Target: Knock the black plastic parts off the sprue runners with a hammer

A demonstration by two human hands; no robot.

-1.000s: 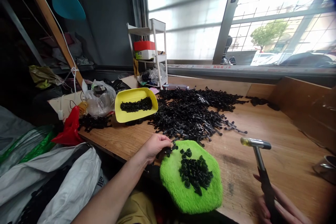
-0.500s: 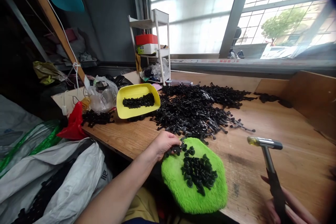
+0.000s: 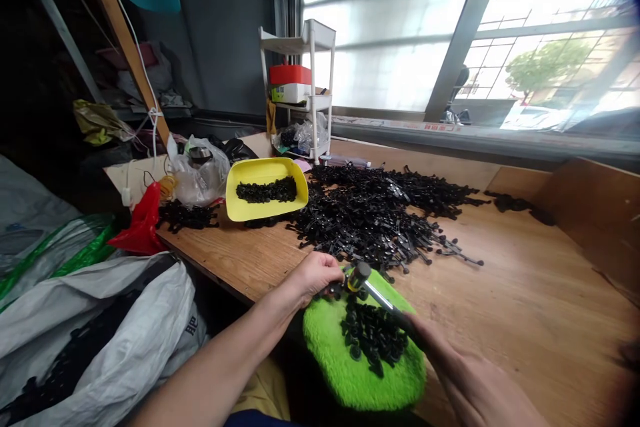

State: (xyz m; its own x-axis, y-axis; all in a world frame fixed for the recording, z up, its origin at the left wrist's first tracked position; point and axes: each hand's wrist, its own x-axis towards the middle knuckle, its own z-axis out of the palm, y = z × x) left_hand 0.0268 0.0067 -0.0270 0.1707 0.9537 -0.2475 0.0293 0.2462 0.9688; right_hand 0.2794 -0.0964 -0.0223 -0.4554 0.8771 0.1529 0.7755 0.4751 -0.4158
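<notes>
My left hand [image 3: 320, 275] pinches a small black plastic part [image 3: 334, 289] at the upper left edge of a fuzzy green cloth pad [image 3: 325, 360]. In my right hand [image 3: 430, 337] is a hammer [image 3: 380, 295] with a metal shaft and dark handle. Its head is over the part, close beside my left fingertips; whether it touches cannot be made out. A heap of small black knobbed pieces [image 3: 373, 337] lies on the green pad below the hammer. My right fingers are partly blurred around the handle.
Behind the pad, a large pile of black strip-like parts [image 3: 370, 213] covers the wooden table [image 3: 520, 300]. A yellow tray [image 3: 240, 211] of small black pieces stands to its left. Farther left are a red bag [image 3: 143, 223] and a white sack [image 3: 120, 340]. A white shelf [image 3: 320, 103] stands behind.
My right hand has swung the hammer from the right side of the table leftward, its head now by my left fingers. My left hand stays nearly in place. The view has shifted slightly.
</notes>
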